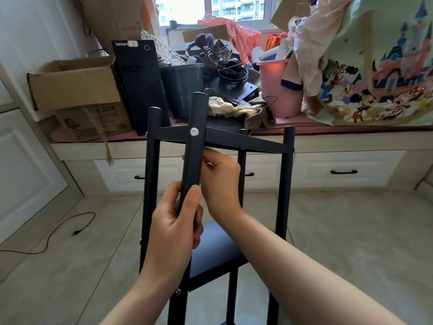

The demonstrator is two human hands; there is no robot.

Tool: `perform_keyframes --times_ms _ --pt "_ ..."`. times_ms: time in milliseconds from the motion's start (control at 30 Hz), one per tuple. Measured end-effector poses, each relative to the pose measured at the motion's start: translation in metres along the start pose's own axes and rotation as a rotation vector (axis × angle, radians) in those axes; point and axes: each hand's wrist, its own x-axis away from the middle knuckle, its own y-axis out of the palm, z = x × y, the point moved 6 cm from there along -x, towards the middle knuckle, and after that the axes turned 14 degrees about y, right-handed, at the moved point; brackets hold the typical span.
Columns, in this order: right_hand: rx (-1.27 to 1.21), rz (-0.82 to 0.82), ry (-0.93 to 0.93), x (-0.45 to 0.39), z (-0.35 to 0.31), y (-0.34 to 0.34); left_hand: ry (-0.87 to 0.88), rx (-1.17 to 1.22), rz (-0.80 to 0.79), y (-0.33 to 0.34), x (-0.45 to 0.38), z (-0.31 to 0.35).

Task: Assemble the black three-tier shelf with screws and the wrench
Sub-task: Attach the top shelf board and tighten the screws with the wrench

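Hands clamp the shelf post: left low; right behind it.

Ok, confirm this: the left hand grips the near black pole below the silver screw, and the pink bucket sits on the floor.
Not quite. The head view shows the pink bucket on the cluttered window bench, not the floor. The left hand does grip the near black pole below the silver screw.

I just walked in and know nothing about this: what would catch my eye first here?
In the centre, the left hand grips the nearest post of a black shelf, and the right hand reaches behind it, under the top tier. Behind, the window bench holds a pink bucket and a cartoon-printed cloth.
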Motion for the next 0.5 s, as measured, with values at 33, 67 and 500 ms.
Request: perform_keyframes --times_ms 33,67,500 --pt "0.011 0.0 -0.009 0.0 -0.001 -0.001 0.0 -0.002 0.003 -0.001 0.0 0.0" --pt "0.021 -0.003 -0.017 0.0 -0.002 -0.002 -0.001 -0.006 0.008 -0.002 -0.001 0.0" --pt "0.085 -0.202 0.092 0.007 -0.006 -0.02 -0.023 -0.002 0.033 -0.02 -0.007 -0.005"
